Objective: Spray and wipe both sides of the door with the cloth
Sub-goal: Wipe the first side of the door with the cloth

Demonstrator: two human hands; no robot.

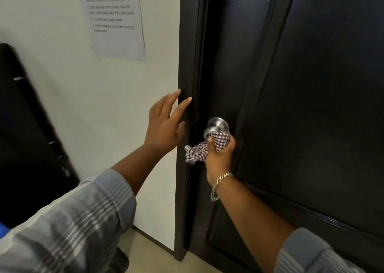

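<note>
A dark panelled door (pixel 301 98) fills the right half of the view, set in a dark frame (pixel 186 64). Its round silver knob (pixel 216 125) sticks out near the door's left edge. My right hand (pixel 220 156) is closed around a red-and-white checked cloth (pixel 207 148) and presses it against the underside of the knob; a loose end of the cloth hangs to the left. My left hand (pixel 166 125) is spread, fingers apart, with the fingertips at the door frame just left of the knob. No spray bottle is in view.
A white wall (pixel 104 106) left of the frame carries a printed instruction sheet (pixel 116 19). A large black object (pixel 25 137) stands against the wall at the far left. Pale floor (pixel 145 250) shows at the base of the wall.
</note>
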